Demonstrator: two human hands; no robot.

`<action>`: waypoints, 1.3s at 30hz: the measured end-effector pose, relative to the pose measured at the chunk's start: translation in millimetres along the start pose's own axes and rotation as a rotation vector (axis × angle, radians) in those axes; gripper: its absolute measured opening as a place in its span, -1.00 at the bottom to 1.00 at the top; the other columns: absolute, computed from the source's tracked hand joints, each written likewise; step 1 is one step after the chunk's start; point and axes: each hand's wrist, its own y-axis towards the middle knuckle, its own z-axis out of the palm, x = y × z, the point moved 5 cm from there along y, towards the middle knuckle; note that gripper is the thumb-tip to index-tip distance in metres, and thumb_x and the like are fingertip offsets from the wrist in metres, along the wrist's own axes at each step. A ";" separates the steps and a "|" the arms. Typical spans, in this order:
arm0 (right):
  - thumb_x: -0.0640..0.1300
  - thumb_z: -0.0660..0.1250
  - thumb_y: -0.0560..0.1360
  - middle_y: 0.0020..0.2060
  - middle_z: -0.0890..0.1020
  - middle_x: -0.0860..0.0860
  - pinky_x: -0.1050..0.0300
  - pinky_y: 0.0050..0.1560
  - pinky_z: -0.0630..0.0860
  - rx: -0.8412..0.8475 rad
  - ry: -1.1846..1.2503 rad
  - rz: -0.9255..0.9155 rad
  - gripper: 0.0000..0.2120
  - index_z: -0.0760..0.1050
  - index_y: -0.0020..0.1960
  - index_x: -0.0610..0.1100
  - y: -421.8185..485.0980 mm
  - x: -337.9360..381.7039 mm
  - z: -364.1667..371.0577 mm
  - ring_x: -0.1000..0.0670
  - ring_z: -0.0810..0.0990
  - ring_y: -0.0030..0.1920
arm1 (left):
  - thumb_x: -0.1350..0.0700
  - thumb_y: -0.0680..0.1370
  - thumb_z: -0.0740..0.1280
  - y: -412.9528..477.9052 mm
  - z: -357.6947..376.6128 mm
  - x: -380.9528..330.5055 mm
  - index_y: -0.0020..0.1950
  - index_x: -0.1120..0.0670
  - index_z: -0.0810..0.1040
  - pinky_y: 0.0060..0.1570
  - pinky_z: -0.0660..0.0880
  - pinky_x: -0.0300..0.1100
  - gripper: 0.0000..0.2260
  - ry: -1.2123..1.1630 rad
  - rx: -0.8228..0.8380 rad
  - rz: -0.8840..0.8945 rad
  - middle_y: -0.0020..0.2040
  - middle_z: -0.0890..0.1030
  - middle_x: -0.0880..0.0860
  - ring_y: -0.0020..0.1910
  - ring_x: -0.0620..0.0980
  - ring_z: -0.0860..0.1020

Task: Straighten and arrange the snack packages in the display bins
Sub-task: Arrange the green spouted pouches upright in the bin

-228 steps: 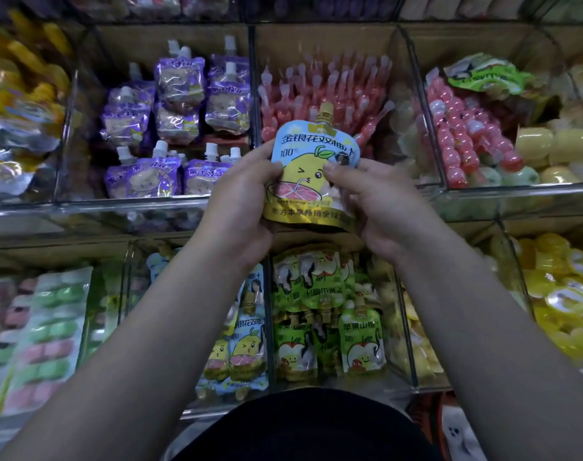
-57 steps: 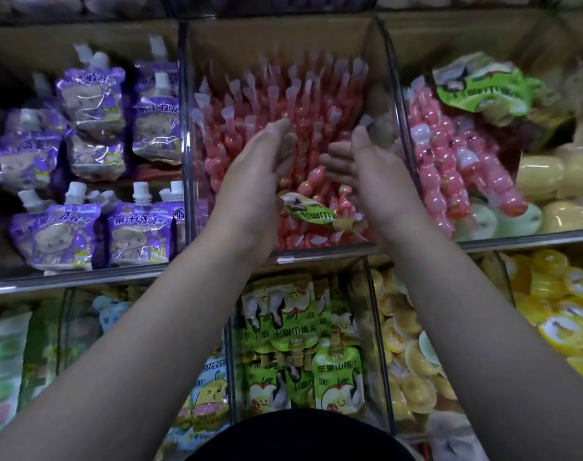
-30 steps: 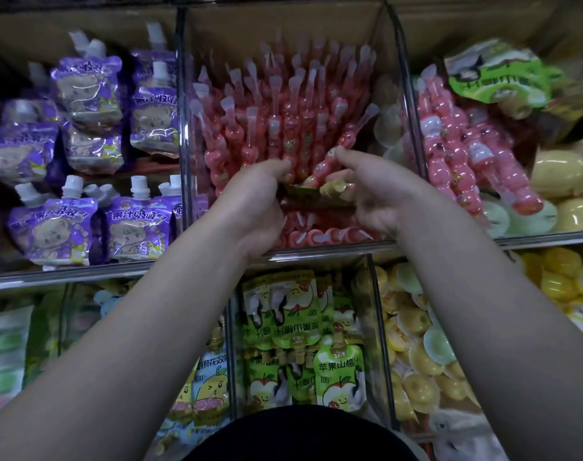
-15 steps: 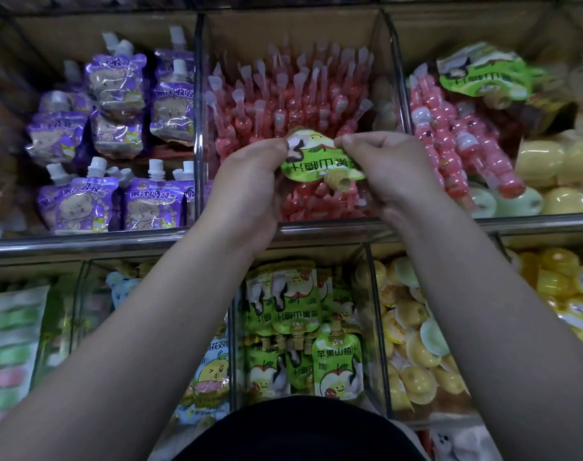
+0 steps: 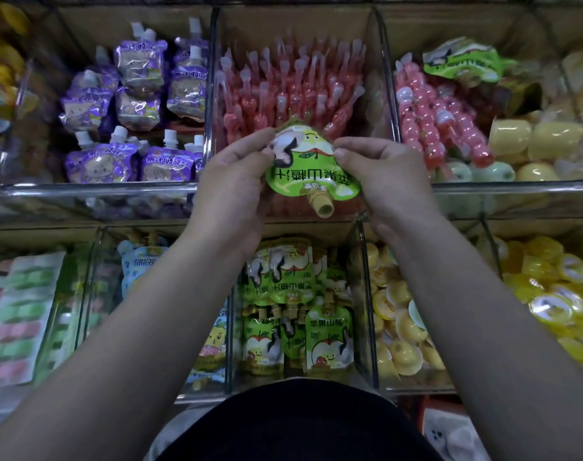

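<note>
Before display bins (image 5: 83, 188), green pouch (image 5: 311, 176) spout-down.

Dim, soft light; blurred, warped edges.

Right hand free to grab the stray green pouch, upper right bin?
Probably not yet: right hand pinches the upside-down pouch. The stray pouch lies uncovered on top, so access looks open.

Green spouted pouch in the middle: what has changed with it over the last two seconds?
The green spouted foil pouch lay flat on the pink jelly sticks under two open hands. The left hand and right hand took hold and lifted it; now each pinches a side, spout pointing toward the person. The sticks, the purple spouted pouches and the green pouch in the right bin stayed put.
</note>
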 end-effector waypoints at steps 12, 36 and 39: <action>-0.32 0.43 0.47 -0.10 0.72 -0.08 -0.09 0.07 0.64 0.045 0.017 0.020 -0.85 0.67 -0.11 -0.09 -36.6 -23.3 -16.2 -0.08 0.71 -0.03 | 0.34 0.61 0.16 -39.9 -2.1 17.5 0.17 0.14 0.54 -0.55 0.37 -0.38 -0.76 -0.085 -0.072 0.036 -0.45 0.56 -0.08 -0.58 -0.23 0.44; -0.32 0.43 0.47 -0.18 0.70 -0.02 0.23 -0.22 0.60 0.053 -0.066 0.091 -0.82 0.64 -0.08 -0.04 -55.1 -73.6 -32.1 0.08 0.69 -0.24 | 0.17 0.60 0.23 -45.1 -23.6 83.4 -0.08 0.04 0.63 -0.42 0.43 -0.27 -0.82 0.046 -0.131 -0.141 -0.33 0.63 -0.11 -0.34 -0.14 0.56; -0.32 0.43 0.48 -0.19 0.70 0.00 0.25 -0.25 0.59 0.026 -0.090 0.128 -0.82 0.65 -0.08 -0.04 -54.7 -87.0 -33.5 0.11 0.69 -0.27 | 0.17 0.61 0.23 -42.4 -26.8 94.6 -0.09 0.03 0.64 -0.39 0.45 -0.26 -0.81 0.083 -0.136 -0.188 -0.34 0.63 -0.13 -0.32 -0.13 0.56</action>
